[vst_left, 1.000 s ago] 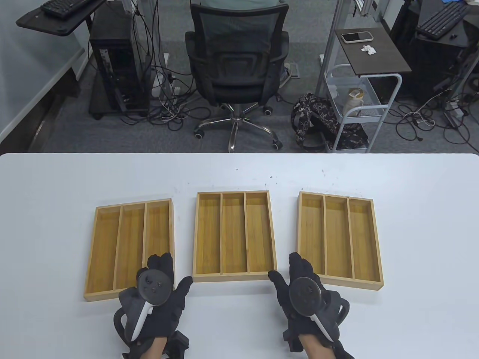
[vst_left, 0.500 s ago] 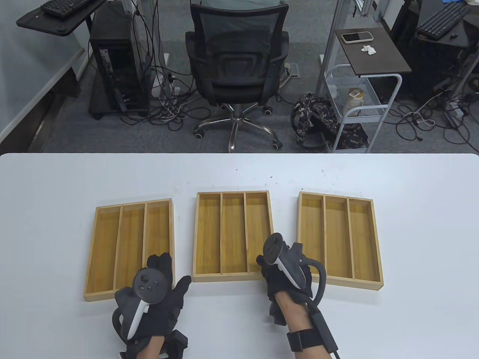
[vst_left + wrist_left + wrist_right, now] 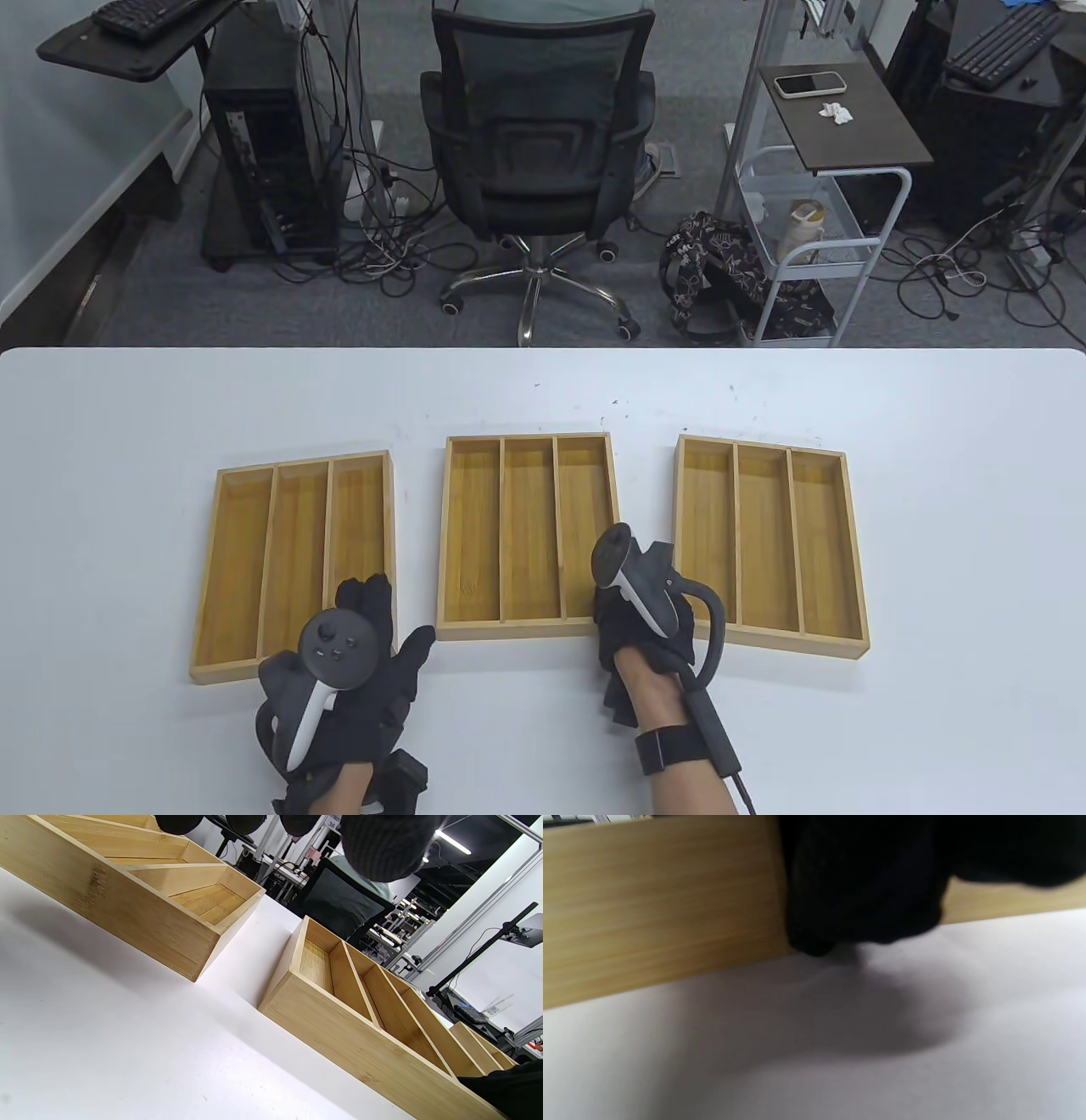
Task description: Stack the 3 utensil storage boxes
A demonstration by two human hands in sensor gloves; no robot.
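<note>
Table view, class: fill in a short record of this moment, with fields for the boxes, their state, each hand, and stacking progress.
boxes: left box, middle box, right box, side by side on the white table
compartments: three each, all empty
left hand: fingers spread, over the left box's near right corner
right hand: turned on edge at the middle box's near right corner
stacked: none yet

Both hands wear black fabric gloves, bare skin showing at the wrists. The left hand (image 3: 356, 679) carries a dark grey round-headed tracker (image 3: 339, 649) with small buttons on its face, a white strip down its handle and a grey loop at the side. The right hand (image 3: 645, 645) has a matching tracker (image 3: 632, 577), a black wrist strap (image 3: 670, 749) and a black cable (image 3: 721, 747) trailing toward the forearm.
</note>
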